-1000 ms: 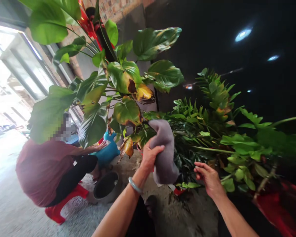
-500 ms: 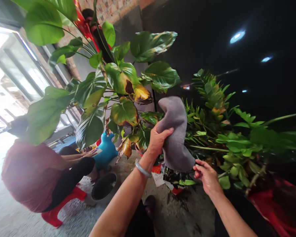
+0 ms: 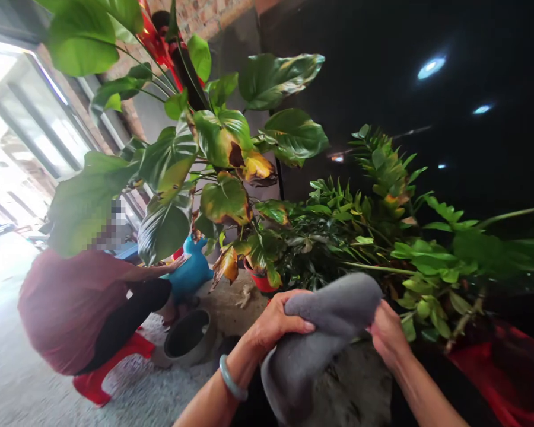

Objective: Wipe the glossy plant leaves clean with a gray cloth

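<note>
Counting out from the one dark grey, round, open-topped bucket [image 3: 204,351]: to its right, one piece of soft grey fabric [image 3: 333,314], with two bare hands at it, one left hand [image 3: 280,323] and one right hand [image 3: 389,335], and one pale, smooth, ring-shaped bangle [image 3: 229,382]; to its left, one person in a dull red top [image 3: 66,308] and one bright red plastic stool [image 3: 102,379]; just behind it, one blue animal-shaped figure [image 3: 189,273]; behind and to its right, one red round flowerpot [image 3: 261,281]; above it, green leaves too many to count surely
</note>
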`<action>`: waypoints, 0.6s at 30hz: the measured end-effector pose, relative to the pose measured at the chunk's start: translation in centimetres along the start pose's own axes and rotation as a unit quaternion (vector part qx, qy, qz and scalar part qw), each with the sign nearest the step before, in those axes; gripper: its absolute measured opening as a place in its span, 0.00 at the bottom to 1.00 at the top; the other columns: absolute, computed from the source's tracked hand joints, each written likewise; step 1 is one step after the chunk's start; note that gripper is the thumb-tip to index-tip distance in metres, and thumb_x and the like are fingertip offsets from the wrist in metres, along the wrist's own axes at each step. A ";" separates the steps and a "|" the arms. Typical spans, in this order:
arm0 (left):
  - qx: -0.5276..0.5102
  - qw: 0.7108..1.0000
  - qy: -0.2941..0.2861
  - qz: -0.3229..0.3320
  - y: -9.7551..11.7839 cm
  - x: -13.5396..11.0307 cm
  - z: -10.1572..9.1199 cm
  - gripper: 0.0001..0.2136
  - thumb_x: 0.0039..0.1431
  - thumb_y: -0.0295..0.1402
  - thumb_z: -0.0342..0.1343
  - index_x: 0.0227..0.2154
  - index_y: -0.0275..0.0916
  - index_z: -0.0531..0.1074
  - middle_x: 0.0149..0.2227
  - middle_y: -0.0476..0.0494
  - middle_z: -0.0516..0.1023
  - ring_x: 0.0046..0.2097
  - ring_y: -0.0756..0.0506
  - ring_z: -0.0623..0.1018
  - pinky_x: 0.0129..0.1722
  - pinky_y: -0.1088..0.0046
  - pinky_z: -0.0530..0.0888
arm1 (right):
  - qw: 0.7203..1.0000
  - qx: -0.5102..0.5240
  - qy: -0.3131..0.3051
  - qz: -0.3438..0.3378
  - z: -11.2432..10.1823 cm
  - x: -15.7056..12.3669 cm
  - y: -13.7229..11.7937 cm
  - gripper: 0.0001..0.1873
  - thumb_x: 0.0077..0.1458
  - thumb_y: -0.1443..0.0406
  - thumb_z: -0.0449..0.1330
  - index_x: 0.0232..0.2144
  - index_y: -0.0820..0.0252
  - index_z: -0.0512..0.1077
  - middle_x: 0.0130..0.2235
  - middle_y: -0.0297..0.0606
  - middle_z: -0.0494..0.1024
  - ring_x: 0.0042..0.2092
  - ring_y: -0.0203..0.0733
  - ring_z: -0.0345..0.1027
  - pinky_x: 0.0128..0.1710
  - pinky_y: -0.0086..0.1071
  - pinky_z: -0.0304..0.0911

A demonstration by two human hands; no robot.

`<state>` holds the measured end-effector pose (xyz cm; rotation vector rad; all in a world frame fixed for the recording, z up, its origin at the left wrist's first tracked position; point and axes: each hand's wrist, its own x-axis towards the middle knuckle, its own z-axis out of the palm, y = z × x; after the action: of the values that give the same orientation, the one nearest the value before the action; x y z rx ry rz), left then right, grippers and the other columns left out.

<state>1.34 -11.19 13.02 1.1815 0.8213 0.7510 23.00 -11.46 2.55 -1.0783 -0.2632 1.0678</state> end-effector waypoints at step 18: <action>-0.262 0.946 0.190 0.033 -6.7 -2.0 6.0 0.26 0.28 0.30 0.63 0.39 0.41 0.71 0.32 0.47 0.79 0.36 0.42 0.75 0.40 0.67 0.71 | 0.982 -0.127 -0.097 0.098 1.7 -10.1 2.6 0.38 0.28 0.47 0.71 0.41 0.63 0.74 0.30 0.41 0.83 0.40 0.59 0.76 0.42 0.45 0.69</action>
<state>5.98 -17.21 7.84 0.5939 0.8266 1.1909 15.33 -18.55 4.31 -1.2473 -0.4659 1.3455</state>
